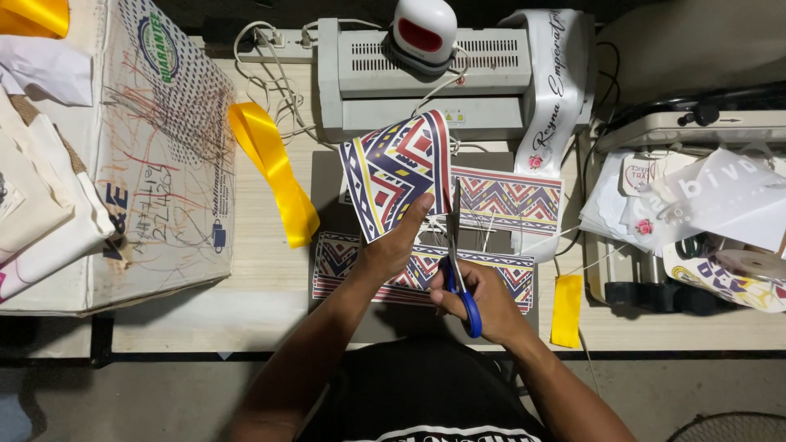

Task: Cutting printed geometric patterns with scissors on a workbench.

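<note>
My left hand (391, 244) holds up a sheet of paper (397, 170) printed with a zigzag pattern in red, blue, yellow and white; the sheet bends upward. My right hand (475, 296) grips blue-handled scissors (455, 262), whose blades point away from me along the sheet's right edge. Under both hands lie two more strips of the same patterned print, a near strip (508, 274) and a far strip (509, 199), on a grey mat (326, 184).
A grey laminator (434, 78) with a small white-and-red heat press (423, 29) on top stands at the back. A yellow ribbon (274, 168) lies left, a white printed sash (557, 82) right, a scribbled cardboard box (160, 155) far left, and paper clutter (704, 205) on a machine far right.
</note>
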